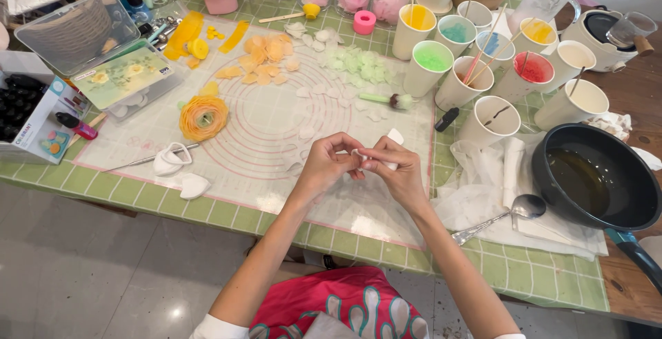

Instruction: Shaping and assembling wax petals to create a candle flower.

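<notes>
Head view, looking down on a tabletop [227, 209] covered with a green checked cloth. Both hands are meeting over a translucent silicone mat [269, 115] printed with pink concentric circles. The left hand [327, 162] and the right hand [394, 170] are pinching between their fingertips a small white petal piece [360, 156], thin, matte and waxy in look; both forearms are reaching in from the lower edge, wrists bent inward, fingers curled closed around the piece, which is being held just above the mat near its front edge. A second white piece [395, 135] is showing just behind the right hand. Lying on the mat are loose thin petals in three groups: orange petals [265, 60], pale green petals [355, 63] and white petals [307, 115]. A finished layered orange flower [203, 117] is sitting at the mat's left side, near white teardrop cutters [171, 160]. To the right, white paper cups [476, 56] are standing close together, holding yellow, teal, green, blue, red and pale contents, several with wooden sticks in them. A black pan [598, 177] is holding a dark amber liquid, and a metal spoon [514, 213] is resting on crumpled white paper [483, 180] beside it. A clear plastic lidded box [103, 53] is standing open at the far left.
</notes>
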